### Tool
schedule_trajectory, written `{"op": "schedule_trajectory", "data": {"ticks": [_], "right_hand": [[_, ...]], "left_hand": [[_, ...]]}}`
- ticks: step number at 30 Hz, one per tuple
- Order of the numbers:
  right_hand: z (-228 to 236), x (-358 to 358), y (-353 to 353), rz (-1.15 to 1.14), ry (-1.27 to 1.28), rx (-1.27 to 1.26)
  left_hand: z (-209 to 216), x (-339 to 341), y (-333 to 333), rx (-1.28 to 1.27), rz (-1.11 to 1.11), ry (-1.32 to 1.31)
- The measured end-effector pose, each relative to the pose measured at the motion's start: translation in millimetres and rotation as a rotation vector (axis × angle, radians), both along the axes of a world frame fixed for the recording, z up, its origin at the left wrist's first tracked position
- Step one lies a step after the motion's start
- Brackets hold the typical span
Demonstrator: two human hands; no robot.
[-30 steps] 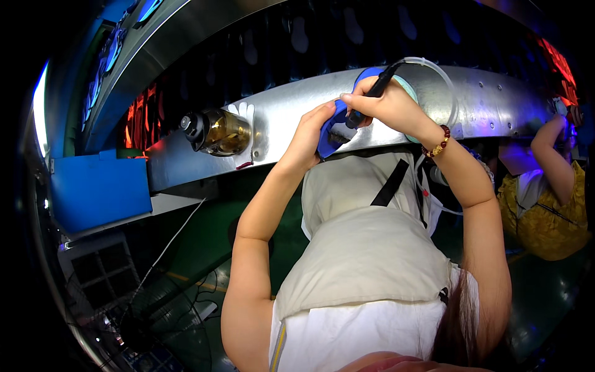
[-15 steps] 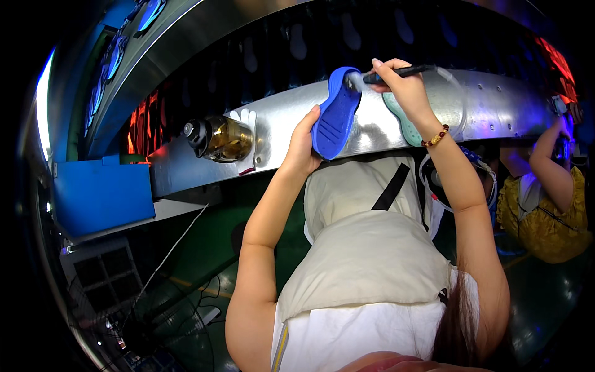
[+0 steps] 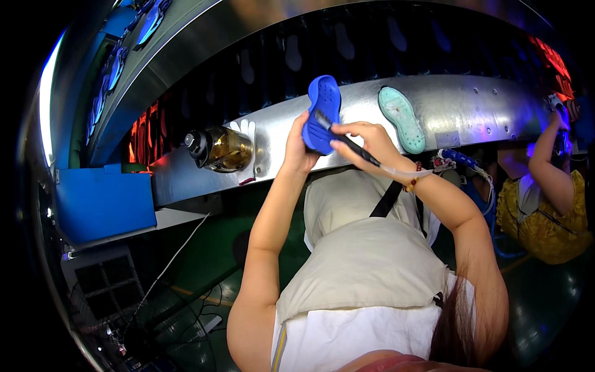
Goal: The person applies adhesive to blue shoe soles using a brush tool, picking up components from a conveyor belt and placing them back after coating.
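My left hand (image 3: 299, 149) grips a blue shoe sole (image 3: 328, 93) by its left edge, tilted above a metal ledge (image 3: 462, 102). In my right hand (image 3: 372, 144) is a black-handled brush (image 3: 354, 147) with a pale tube running from its back end. The bristles touch the inner face of the sole near its middle, beside the ridged part. To the right of my right hand, a mint-green shoe sole (image 3: 403, 119) lies on the ledge. My left fingers are partly hidden behind the blue sole.
A lidded bottle of amber liquid (image 3: 224, 150) lies on the ledge at left, against a white glove (image 3: 248, 130). Behind the ledge, a dark conveyor (image 3: 266, 74) carries several soles. A blue box (image 3: 102, 204) stands far left. At right, a co-worker's hand (image 3: 561, 119) is over the ledge.
The brush has moved down and left, from the far end of the blue sole to its middle. The blue sole has shifted slightly left. The mint-green sole now shows fully.
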State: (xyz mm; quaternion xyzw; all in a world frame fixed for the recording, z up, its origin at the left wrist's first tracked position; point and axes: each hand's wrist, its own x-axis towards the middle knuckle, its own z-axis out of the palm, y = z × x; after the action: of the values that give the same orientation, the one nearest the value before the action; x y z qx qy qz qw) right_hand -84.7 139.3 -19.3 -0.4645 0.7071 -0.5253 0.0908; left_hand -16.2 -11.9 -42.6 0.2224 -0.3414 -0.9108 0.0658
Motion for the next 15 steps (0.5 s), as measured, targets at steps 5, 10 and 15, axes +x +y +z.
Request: {"op": "schedule_trajectory", "data": {"ticks": [5,10,15], "right_hand": [[10,-37,23,0.305,-0.647,-0.003],[30,-59,59,0.117,-0.857,-0.382],[14,-81,95,-0.180,-1.013,-0.650]], "left_hand": [[3,15,-7,0.044,-0.064,0.040],[20,24,-8,0.154,-0.068,0.081],[49,24,-8,-0.131,0.010,0.101]]}}
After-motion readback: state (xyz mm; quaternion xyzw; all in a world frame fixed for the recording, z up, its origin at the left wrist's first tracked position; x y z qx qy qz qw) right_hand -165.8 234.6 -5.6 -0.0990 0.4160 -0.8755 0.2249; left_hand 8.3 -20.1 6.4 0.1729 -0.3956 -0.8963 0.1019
